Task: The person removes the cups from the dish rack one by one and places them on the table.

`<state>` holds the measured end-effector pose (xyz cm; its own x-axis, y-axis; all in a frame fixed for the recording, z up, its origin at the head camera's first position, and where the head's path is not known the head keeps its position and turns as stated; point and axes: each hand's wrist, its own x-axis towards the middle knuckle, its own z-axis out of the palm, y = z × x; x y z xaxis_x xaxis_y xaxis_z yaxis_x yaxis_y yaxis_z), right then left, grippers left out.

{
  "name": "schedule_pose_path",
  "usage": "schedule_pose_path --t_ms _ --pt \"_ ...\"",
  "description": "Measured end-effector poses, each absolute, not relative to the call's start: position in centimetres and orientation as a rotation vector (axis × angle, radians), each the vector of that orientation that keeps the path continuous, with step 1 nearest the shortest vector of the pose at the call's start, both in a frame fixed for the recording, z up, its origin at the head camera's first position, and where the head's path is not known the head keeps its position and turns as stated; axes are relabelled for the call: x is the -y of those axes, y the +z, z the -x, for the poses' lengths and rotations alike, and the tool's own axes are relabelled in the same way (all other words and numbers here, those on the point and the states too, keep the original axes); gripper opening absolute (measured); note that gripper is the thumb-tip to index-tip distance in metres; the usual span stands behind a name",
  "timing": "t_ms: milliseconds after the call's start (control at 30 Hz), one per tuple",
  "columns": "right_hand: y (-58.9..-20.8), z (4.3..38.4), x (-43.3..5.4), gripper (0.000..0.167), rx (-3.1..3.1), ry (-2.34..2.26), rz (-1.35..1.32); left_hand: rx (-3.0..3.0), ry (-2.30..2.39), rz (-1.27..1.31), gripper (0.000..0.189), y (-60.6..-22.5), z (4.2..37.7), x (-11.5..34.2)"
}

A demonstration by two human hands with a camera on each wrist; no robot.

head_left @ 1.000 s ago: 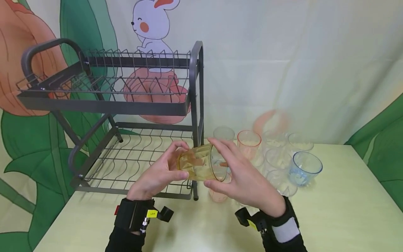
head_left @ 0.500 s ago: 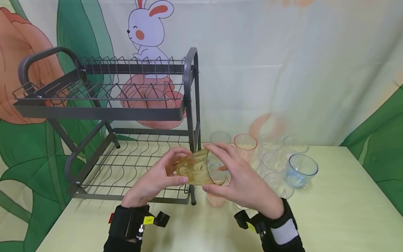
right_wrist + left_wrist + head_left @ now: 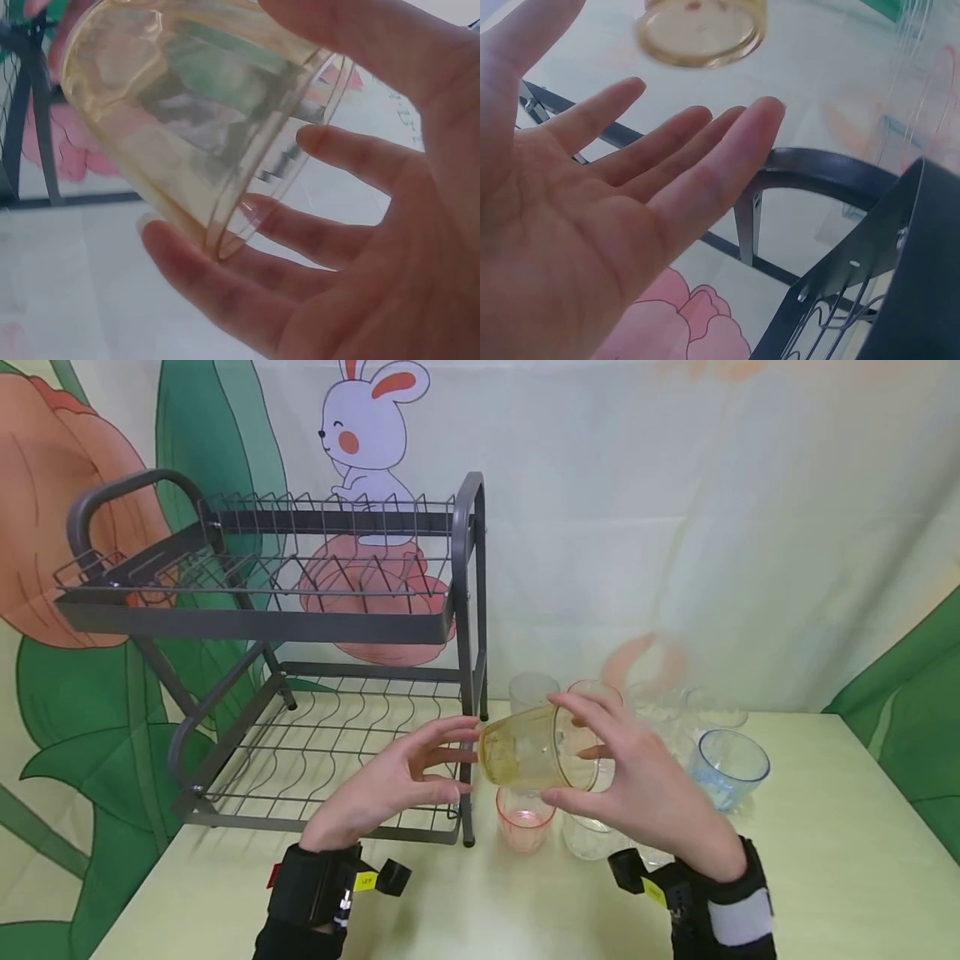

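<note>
A yellow see-through glass (image 3: 521, 753) lies sideways in the air, its base toward the left and its mouth toward the right. My right hand (image 3: 637, 781) holds it by the rim end, thumb below and fingers above in the head view. The right wrist view shows those fingers around the rim of the same glass (image 3: 187, 112). My left hand (image 3: 390, 781) has its fingers extended beside the base, palm facing it. In the left wrist view a gap shows between the left hand (image 3: 607, 217) and the glass's base (image 3: 701, 37).
A dark two-tier dish rack (image 3: 255, 625) stands at the left. A pink glass (image 3: 525, 820) is on the table (image 3: 847, 843) below the yellow one. Behind and right are a blue glass (image 3: 727, 768), a red-rimmed glass (image 3: 596, 687) and several clear glasses, partly hidden by my right hand.
My left hand has let go of the yellow glass's base. The right hand has moved right with the glass, bringing the pink glass into fuller view.
</note>
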<state>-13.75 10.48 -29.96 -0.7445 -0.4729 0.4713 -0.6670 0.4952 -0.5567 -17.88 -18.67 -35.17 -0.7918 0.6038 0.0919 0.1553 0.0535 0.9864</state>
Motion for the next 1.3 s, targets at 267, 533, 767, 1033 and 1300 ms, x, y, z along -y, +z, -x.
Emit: schedule_pose_path --t_ms 267,533,767,1033,1300 --pt "-28.2 13.6 -13.9 0.08 2.535 0.984 -0.822 -2.128 1.736 -0.749 0.069 -35.2 18.3 18.6" --pt "-27.0 13.2 -16.7 0.084 2.701 0.821 -0.678 -2.23 1.729 -0.694 0.063 -35.2 18.3 19.2" --pt "-26.8 12.7 -19.9 0.09 2.864 0.658 -0.563 -2.223 1.728 -0.693 0.066 -35.2 18.2 18.8" --pt "-27.1 11.8 -24.1 0.098 3.025 0.478 -0.36 -2.305 1.663 -0.731 0.064 -34.8 18.3 18.4" --pt "-28.6 11.6 -26.3 0.101 3.135 0.453 -0.249 -2.334 1.643 -0.767 0.062 -35.1 18.1 18.1"
